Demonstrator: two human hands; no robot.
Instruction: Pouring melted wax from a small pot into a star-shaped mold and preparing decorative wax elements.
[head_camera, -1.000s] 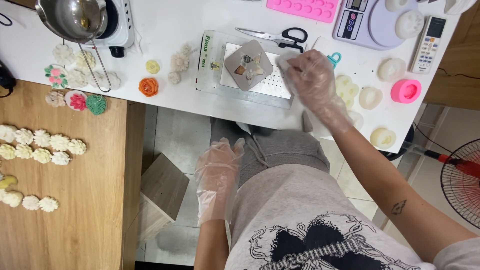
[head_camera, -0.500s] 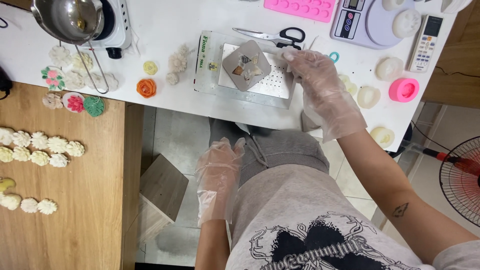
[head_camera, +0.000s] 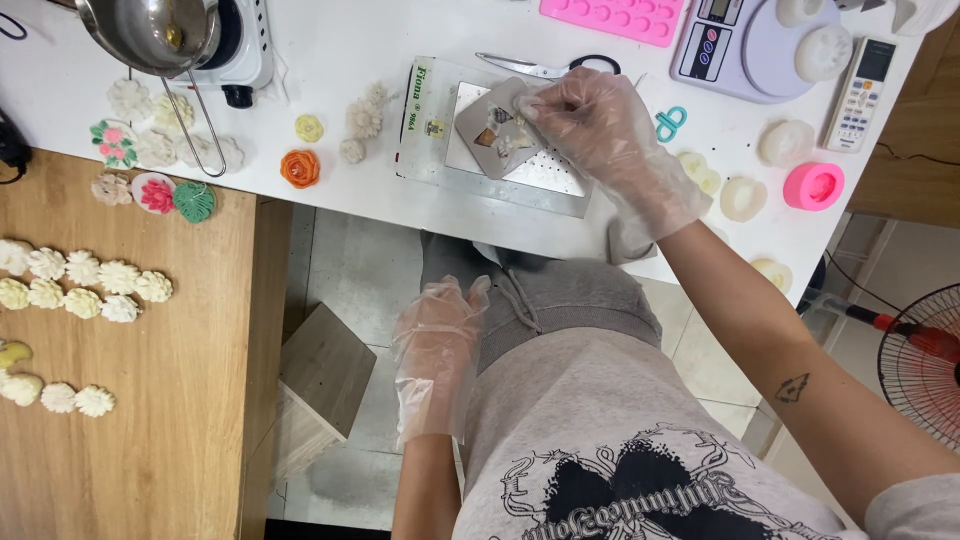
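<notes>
Grey and square, the small card (head_camera: 497, 128) lies tilted on the metal tray (head_camera: 520, 175) on the white bench (head_camera: 350, 50). The right hand (head_camera: 600, 135), in a clear glove, pinches its far right corner. Little bits on the card are too small to make out. The left hand (head_camera: 437, 350) rests open on the lap, holding nothing. Scissors (head_camera: 545, 67) lie just beyond, partly hidden.

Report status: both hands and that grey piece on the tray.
Right hand fingers pinch grey piece over metal tray. Left hand idle on lap. Scissors beside tray, clear.
</notes>
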